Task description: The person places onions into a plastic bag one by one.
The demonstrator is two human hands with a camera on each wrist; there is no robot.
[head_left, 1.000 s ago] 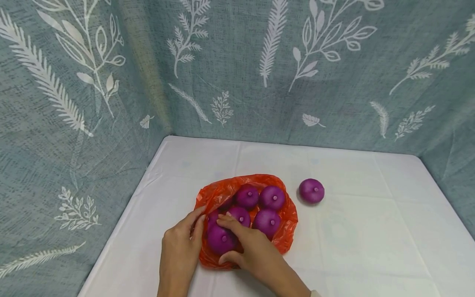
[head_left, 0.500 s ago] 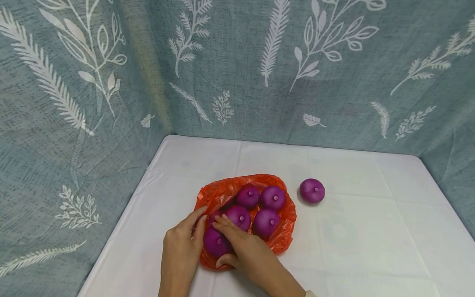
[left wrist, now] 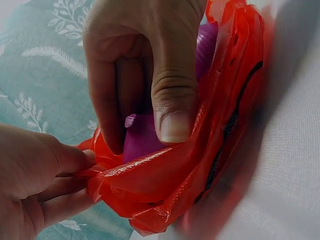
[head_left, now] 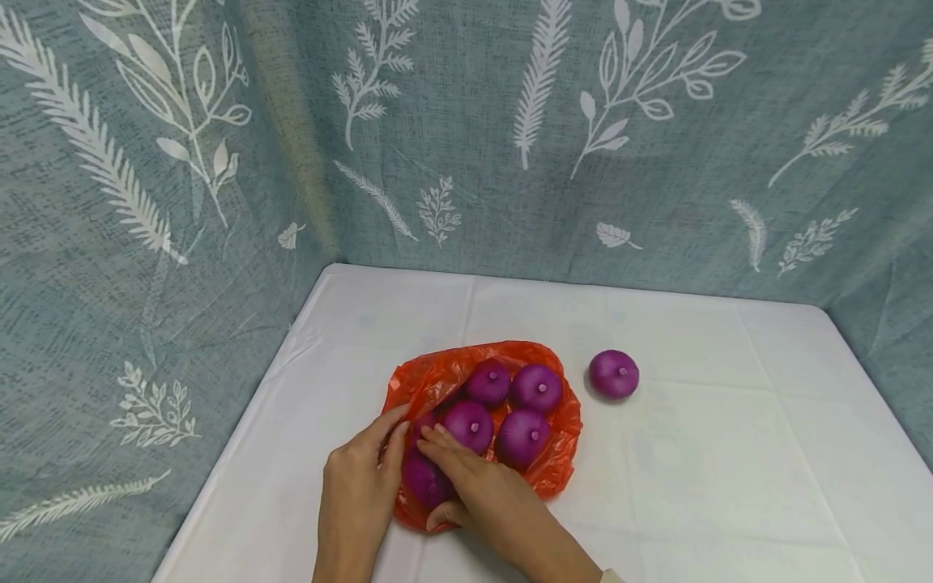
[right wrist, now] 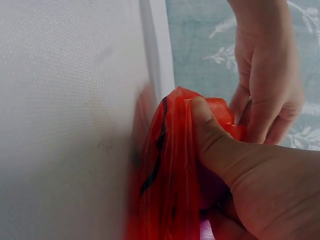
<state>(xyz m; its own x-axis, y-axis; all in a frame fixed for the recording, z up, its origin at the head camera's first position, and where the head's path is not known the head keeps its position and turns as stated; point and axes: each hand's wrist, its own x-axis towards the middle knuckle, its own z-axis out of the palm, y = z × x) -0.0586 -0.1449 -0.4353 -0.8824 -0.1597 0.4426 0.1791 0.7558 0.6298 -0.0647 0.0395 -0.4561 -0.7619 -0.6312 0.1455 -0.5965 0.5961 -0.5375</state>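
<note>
A red plastic bag point(head_left: 557, 453) lies open on the white table point(head_left: 729, 470) with several purple onions inside. My right hand point(head_left: 443, 479) grips the nearest onion point(head_left: 421, 479), fingers over its top and thumb at the bag's near edge. The left wrist view shows those fingers point(left wrist: 167, 85) curled round the onion point(left wrist: 142, 142). My left hand point(head_left: 389, 444) pinches the bag's left rim; the same hand point(left wrist: 55, 162) holds a fold of the bag point(left wrist: 210, 160) there. In the right wrist view my thumb point(right wrist: 210, 135) presses the bag point(right wrist: 167, 170).
One more purple onion point(head_left: 614, 374) sits alone on the table, right of the bag. A blue-grey curtain with white leaf prints point(head_left: 510, 146) closes off the back and both sides. The table's left edge point(head_left: 240, 437) runs close to my left hand.
My right hand has slid the nearest onion slightly left and deeper into the bag, covering more of it. The left hand stays on the rim. The other onions are still.
</note>
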